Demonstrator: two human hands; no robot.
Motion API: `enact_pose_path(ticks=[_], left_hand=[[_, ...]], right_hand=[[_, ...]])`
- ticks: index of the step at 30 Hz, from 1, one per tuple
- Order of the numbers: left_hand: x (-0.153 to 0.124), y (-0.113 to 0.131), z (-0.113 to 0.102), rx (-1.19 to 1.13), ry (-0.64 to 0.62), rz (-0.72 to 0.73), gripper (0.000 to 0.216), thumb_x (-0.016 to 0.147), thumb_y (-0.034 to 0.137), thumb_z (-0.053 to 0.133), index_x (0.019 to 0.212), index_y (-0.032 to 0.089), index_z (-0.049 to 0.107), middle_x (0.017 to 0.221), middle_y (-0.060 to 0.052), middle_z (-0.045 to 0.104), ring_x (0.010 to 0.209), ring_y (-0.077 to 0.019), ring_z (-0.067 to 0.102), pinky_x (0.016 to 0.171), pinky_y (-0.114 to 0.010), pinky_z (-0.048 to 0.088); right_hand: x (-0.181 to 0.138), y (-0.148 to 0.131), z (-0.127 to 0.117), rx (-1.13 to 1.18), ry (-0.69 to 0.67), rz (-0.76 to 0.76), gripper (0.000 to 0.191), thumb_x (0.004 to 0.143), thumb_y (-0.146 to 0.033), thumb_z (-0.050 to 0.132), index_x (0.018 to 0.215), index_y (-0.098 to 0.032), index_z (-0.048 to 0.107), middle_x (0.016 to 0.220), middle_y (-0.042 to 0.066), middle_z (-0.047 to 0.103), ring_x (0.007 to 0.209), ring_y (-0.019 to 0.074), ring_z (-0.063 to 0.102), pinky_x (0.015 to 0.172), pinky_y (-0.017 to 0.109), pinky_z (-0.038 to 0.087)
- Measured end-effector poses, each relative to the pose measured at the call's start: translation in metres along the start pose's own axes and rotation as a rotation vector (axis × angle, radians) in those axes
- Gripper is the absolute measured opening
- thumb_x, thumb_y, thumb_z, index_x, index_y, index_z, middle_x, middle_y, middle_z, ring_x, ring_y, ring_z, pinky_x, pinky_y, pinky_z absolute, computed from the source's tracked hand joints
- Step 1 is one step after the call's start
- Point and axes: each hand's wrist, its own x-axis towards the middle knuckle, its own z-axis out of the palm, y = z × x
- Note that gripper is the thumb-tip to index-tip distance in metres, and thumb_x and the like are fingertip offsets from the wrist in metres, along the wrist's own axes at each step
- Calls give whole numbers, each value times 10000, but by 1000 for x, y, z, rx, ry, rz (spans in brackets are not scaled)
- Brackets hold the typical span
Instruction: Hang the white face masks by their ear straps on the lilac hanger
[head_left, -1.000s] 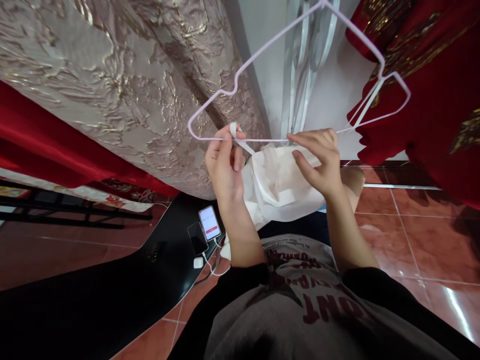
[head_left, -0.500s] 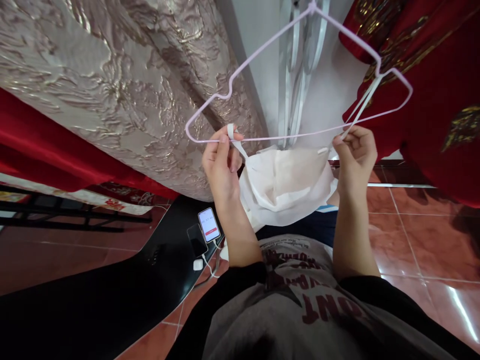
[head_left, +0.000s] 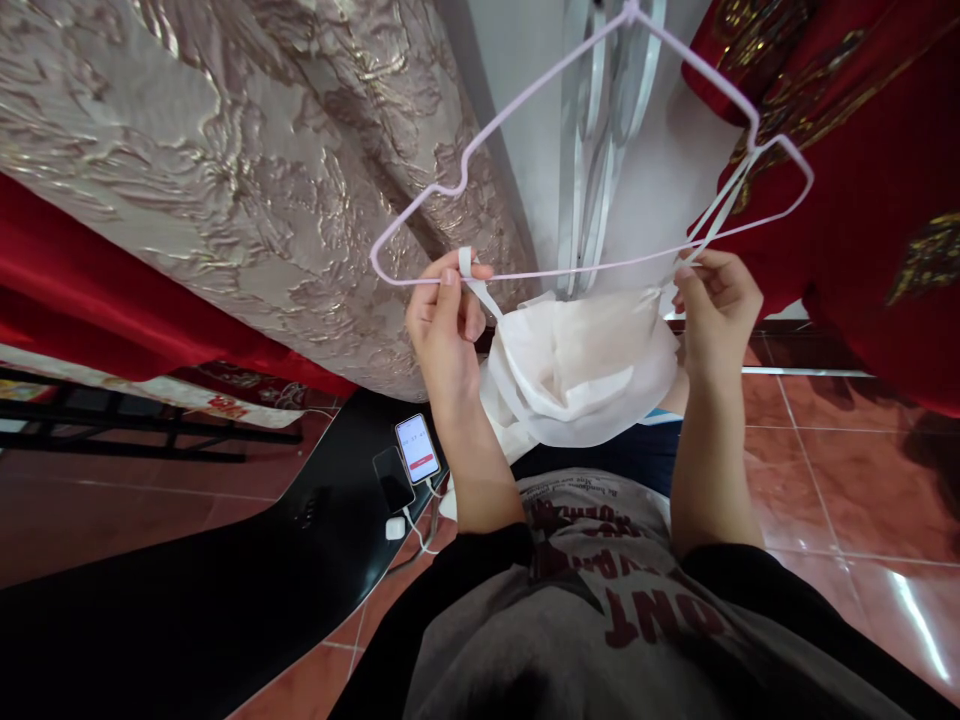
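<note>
Lilac clothes hanger [head_left: 577, 270] in front of both hands; white strapped garment [head_left: 592, 370] just below its lower bar, above person's lap. Left hand [head_left: 446, 308] clamped on bar, left strap [head_left: 486, 299] looped over finger. Right hand [head_left: 712, 290] pinching right strap [head_left: 721, 217], which runs up to hanger's right notch. Lit phone [head_left: 418, 450] beside dark phone [head_left: 393, 479] on black bench [head_left: 225, 600].

smooth lilac hanger [head_left: 551, 75]; soft white cloth garment [head_left: 585, 350]; glossy tiles [head_left: 862, 480]

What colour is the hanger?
The hanger is pale pinkish-purple, best seen in the head view.
</note>
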Motion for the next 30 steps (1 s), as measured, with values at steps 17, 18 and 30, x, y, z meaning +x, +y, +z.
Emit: enact_pose_path(ticks=[17,18,30], left_hand=[[2,1,-1,-83,-29,-11,427,919,710,706,1035,303,762,984,-48,785,629,-159,604,517,-337,419],[2,2,-1,-117,-40,0,410,925,696,713,1027,302,764,964,-37,781,584,-137,562,486,-327,377],[5,2,-4,-219,-58,13,335,908,583,780,977,255,782,882,-32,756,434,-68,354,413,-271,284]], right_hand=[[2,-10,2,25,68,-168,82,852,-208,667,809,-258,716,731,14,655,691,184,616,720,388,501],[3,-20,1,60,73,-155,106,814,-175,676,757,-256,714,684,17,641,643,180,596,675,385,486],[80,-40,-36,259,-191,-352,410,892,-196,588,1187,-384,803,1165,-55,794,1042,166,792,960,399,660]])
